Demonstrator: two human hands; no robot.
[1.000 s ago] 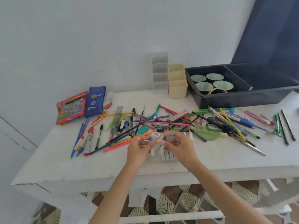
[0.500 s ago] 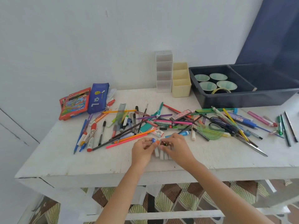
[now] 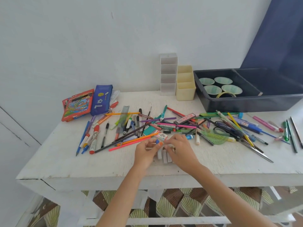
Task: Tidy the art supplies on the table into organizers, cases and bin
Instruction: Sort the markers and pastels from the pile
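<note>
Pens (image 3: 164, 126) and pencils cover the table (image 3: 82, 166) in a loose heap, so I judge the tidying barely begun. The organizers (image 3: 186, 86) at the back show nothing inside, the cases (image 3: 101, 100) lie at the left, and the bin (image 3: 246, 104) holds only tape (image 3: 226, 94) and a few round pieces. Left hand (image 3: 145, 153) and right hand (image 3: 180, 149) meet near the front edge over white sticks (image 3: 164, 157) lying on the table. The right hand curls onto their far ends. The left thumb and forefinger come close together beside them, but I cannot tell whether they pinch anything.
</note>
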